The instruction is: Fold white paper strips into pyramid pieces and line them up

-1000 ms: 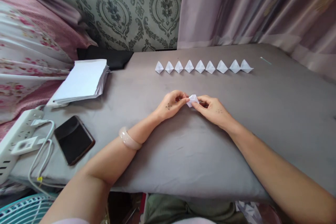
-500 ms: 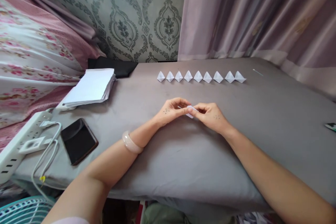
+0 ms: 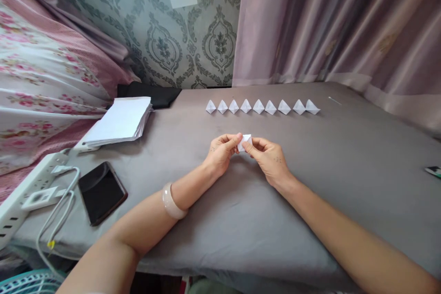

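Note:
A small folded square of white paper [image 3: 245, 139] is pinched between my two hands over the middle of the table. My left hand [image 3: 222, 150] grips its left edge with thumb and fingers; a pale bangle [image 3: 171, 202] circles that wrist. On the paper's lower right, my right hand [image 3: 270, 156] presses with its thumb, the fingers curled behind. Farther back, several white folded paper boats [image 3: 258, 107] stand in a row from left to right, apart from my hands.
At the left lie a stack of white paper [image 3: 119, 119], a black phone [image 3: 102, 193] and a white power strip [image 3: 31, 193] with cables. Behind the stack is a black folded item [image 3: 160, 95]. A thin white stick [image 3: 335, 100] rests at the back right of the grey-covered table [image 3: 344, 156].
My hands have shifted slightly left and turned the paper, so its flat square face now shows between my thumbs. The whole view has tilted up a little.

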Action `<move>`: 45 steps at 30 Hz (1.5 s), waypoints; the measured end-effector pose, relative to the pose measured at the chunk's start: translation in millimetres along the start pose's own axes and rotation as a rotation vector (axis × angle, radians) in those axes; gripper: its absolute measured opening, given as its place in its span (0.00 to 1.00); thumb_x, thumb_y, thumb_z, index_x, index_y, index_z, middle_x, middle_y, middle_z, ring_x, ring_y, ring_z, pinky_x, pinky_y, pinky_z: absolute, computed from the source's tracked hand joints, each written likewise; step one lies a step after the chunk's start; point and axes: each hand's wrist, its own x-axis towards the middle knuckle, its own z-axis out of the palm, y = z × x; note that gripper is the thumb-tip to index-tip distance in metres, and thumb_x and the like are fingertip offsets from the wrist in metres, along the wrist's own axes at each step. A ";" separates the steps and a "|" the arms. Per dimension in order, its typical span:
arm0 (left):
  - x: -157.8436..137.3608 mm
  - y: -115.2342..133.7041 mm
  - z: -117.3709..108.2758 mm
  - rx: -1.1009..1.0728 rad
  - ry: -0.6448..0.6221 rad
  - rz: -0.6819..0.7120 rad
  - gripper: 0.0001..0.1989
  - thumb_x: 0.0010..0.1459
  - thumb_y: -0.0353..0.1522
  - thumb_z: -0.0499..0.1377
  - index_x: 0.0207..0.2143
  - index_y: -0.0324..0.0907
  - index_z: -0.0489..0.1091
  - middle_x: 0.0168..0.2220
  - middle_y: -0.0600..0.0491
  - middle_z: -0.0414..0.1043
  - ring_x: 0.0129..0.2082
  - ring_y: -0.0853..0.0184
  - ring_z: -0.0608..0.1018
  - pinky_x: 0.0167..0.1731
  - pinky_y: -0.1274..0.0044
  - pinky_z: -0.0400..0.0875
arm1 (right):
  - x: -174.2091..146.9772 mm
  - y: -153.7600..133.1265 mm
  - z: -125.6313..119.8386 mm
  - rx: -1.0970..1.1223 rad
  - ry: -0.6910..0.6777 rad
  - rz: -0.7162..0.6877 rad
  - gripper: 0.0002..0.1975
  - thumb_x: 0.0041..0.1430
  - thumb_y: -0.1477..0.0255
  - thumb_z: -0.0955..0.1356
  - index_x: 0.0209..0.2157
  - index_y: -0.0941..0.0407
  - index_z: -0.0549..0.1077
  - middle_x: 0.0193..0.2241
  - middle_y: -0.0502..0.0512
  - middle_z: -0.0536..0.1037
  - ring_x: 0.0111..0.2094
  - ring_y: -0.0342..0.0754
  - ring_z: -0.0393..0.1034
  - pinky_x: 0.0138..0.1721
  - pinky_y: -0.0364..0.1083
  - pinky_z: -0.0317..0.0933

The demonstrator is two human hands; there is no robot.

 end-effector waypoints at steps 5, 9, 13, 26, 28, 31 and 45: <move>0.2 0.2 -1.6 0.017 -0.036 -0.063 0.17 0.41 0.39 0.70 0.25 0.36 0.70 0.23 0.57 0.68 0.22 0.77 0.68 0.28 0.79 0.64 | 5.6 2.3 -5.5 -0.037 0.001 -0.020 0.15 0.46 0.60 0.72 0.27 0.58 0.77 0.26 0.54 0.79 0.29 0.46 0.71 0.34 0.45 0.63; 0.5 5.4 -7.9 0.215 -0.161 0.004 0.16 0.45 0.38 0.69 0.33 0.37 0.74 0.29 0.54 0.73 0.29 0.73 0.73 0.34 0.78 0.66 | 11.5 1.1 -21.5 -0.244 -0.065 -0.053 0.14 0.47 0.61 0.72 0.28 0.59 0.78 0.27 0.55 0.80 0.29 0.47 0.71 0.32 0.45 0.63; 0.4 9.3 -9.7 0.489 -0.223 0.181 0.14 0.46 0.37 0.68 0.35 0.40 0.76 0.33 0.53 0.74 0.32 0.71 0.72 0.35 0.77 0.65 | 9.9 -0.9 -27.8 -0.543 -0.117 -0.162 0.10 0.52 0.64 0.69 0.28 0.56 0.78 0.25 0.52 0.78 0.26 0.45 0.68 0.29 0.44 0.60; 10.1 5.7 -21.0 0.407 -0.091 0.206 0.13 0.46 0.39 0.68 0.30 0.39 0.77 0.25 0.53 0.74 0.27 0.72 0.72 0.34 0.77 0.68 | 13.5 0.4 -27.7 -0.378 -0.084 -0.167 0.10 0.51 0.64 0.70 0.31 0.55 0.78 0.30 0.53 0.79 0.29 0.45 0.69 0.34 0.45 0.62; 11.5 6.2 -24.5 0.540 -0.149 0.294 0.14 0.49 0.40 0.66 0.34 0.39 0.76 0.28 0.52 0.75 0.28 0.71 0.74 0.34 0.77 0.69 | 14.4 4.9 -30.0 -0.477 -0.057 -0.270 0.09 0.54 0.64 0.70 0.31 0.54 0.78 0.30 0.52 0.78 0.28 0.45 0.68 0.32 0.45 0.60; 12.5 7.6 -30.0 0.895 -0.236 0.550 0.11 0.56 0.39 0.61 0.36 0.41 0.75 0.35 0.49 0.76 0.32 0.69 0.74 0.37 0.75 0.69 | 15.1 12.6 -32.7 -0.722 -0.046 -0.496 0.09 0.60 0.67 0.66 0.33 0.53 0.78 0.32 0.53 0.77 0.34 0.47 0.68 0.35 0.45 0.60; 8.3 11.2 -31.8 1.857 -0.588 0.795 0.18 0.67 0.30 0.43 0.35 0.36 0.72 0.36 0.44 0.72 0.36 0.63 0.70 0.31 0.75 0.63 | 13.0 24.3 -26.9 -1.223 -0.260 -0.620 0.12 0.65 0.72 0.61 0.37 0.55 0.76 0.35 0.56 0.75 0.38 0.50 0.65 0.34 0.47 0.56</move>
